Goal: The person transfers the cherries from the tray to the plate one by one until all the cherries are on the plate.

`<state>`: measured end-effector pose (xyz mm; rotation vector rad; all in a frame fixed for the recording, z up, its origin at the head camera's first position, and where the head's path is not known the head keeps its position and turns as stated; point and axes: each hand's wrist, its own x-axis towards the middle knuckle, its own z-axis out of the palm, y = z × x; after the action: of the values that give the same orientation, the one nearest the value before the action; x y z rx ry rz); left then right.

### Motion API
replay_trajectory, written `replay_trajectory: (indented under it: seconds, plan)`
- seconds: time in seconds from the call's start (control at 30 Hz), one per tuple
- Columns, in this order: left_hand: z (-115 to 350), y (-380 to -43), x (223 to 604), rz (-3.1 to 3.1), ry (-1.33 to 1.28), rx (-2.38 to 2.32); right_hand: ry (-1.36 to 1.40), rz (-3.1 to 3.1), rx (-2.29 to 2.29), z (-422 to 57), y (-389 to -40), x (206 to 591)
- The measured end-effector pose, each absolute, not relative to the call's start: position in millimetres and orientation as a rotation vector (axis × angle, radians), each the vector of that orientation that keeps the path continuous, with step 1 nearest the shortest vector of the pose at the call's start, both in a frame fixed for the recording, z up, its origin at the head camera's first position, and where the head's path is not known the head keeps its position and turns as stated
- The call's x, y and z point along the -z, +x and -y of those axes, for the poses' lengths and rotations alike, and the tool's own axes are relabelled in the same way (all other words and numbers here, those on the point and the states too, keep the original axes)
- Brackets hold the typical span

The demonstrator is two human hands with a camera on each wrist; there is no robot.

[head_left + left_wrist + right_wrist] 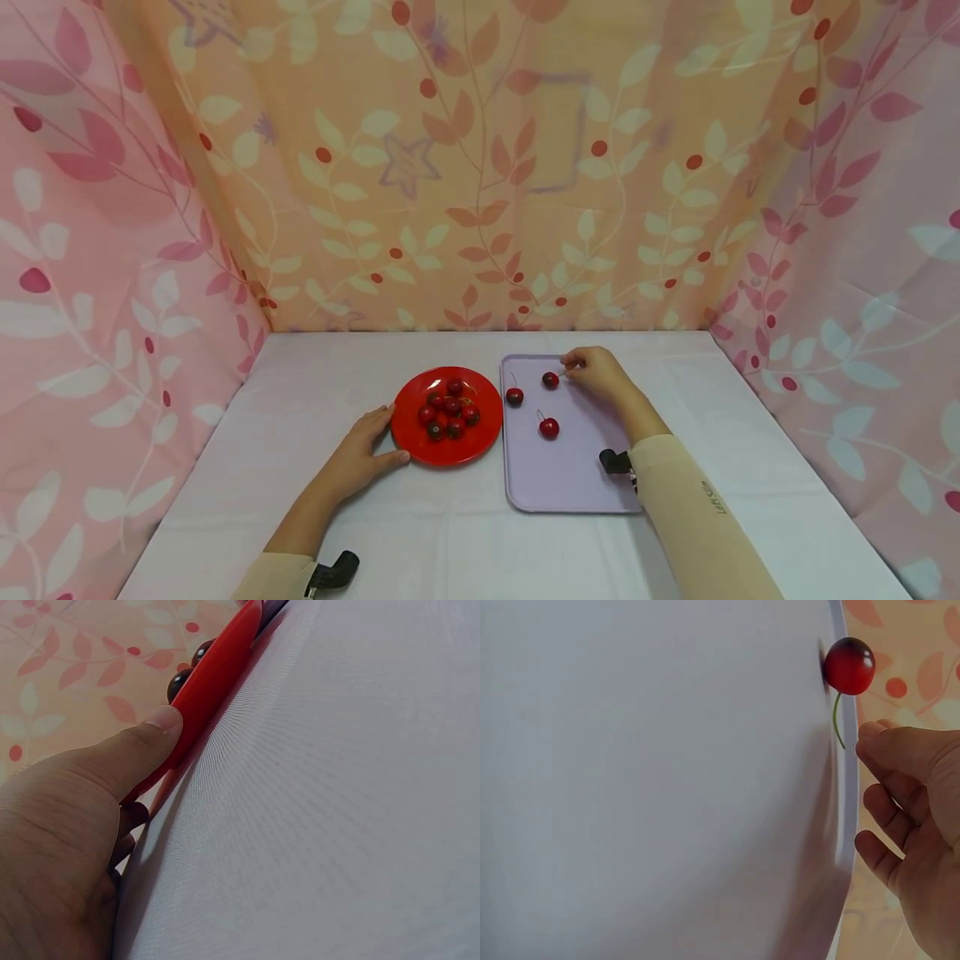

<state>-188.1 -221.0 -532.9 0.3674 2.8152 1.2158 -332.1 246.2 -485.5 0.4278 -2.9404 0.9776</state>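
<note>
My left hand [363, 462] holds the left side of a red plate [408, 446], the thumb [161, 731] on its rim and the other fingers partly hidden. Several dark red cherries [452, 406] are heaped on the plate. Over the far edge of a lilac tray [570, 487] is my right hand [600, 372], thumb and forefinger close together. Just off those fingertips, a cherry [850, 666] lies on the tray with its green stem toward them; a small gap shows between. Two more stemmed cherries, one at the tray's left [514, 397] and one nearer its middle [549, 427], lie apart.
Plate and tray stand side by side, their edges almost meeting, on a white-covered table [450, 550]. Floral cloth [480, 167] walls in the back and both sides. Dark wrist-worn devices [615, 462] sit at the cuffs of the beige sleeves.
</note>
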Motion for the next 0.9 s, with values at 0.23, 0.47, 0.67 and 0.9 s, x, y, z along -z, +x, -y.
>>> replay_trajectory:
  seconds: [0.23, 0.47, 0.67, 0.9]
  plan:
    - [221.0, -189.0, 535.0, -2.827, 0.380, -1.209, 0.437, 2.946, -0.916, -245.9, -330.0, 490.4]
    - [221.4, -188.6, 534.9, -2.824, 0.372, -1.220, 0.403, 2.941, -0.906, -245.2, -328.3, 493.1]
    - [221.3, -188.9, 534.7, -2.826, 0.367, -1.210, 0.392, 2.943, -0.880, -243.6, -329.0, 493.2]
    - [221.5, -189.5, 536.8, -2.828, 0.397, -1.227, 0.356, 2.951, -0.857, -242.8, -330.5, 496.3]
